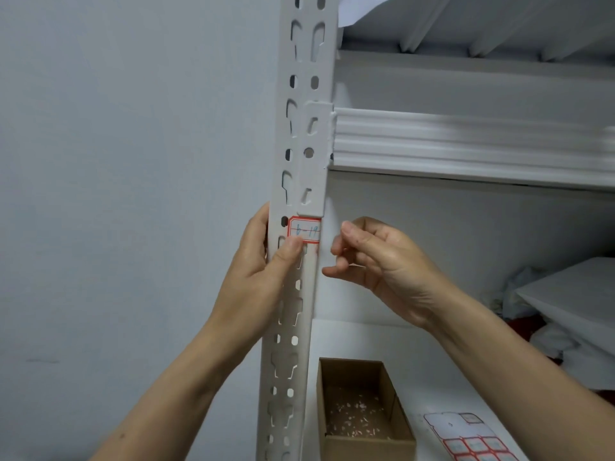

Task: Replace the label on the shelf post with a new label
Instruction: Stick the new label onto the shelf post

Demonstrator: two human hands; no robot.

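Looks like the sticking-on step: the label [304, 230] sits on the post [301, 181] just under the bracket, left hand [256, 277] wrapped round the post, thumb pressing its bottom edge. Right hand [376, 261] hovers beside, fingers loosely curled, pinching nothing I can see. Next it probably needs smoothing flat.

I'm looking at what reads as a storeroom or stock area: a white slotted shelf post [299, 181] and ribbed shelf beam [466, 141] stand against a bare grey wall [133, 161]. A handwritten red-bordered label [304, 230] marks the post. On the lower shelf sit a cardboard box [362, 410], a sheet of blank labels [472, 440] and folded white goods [572, 294].
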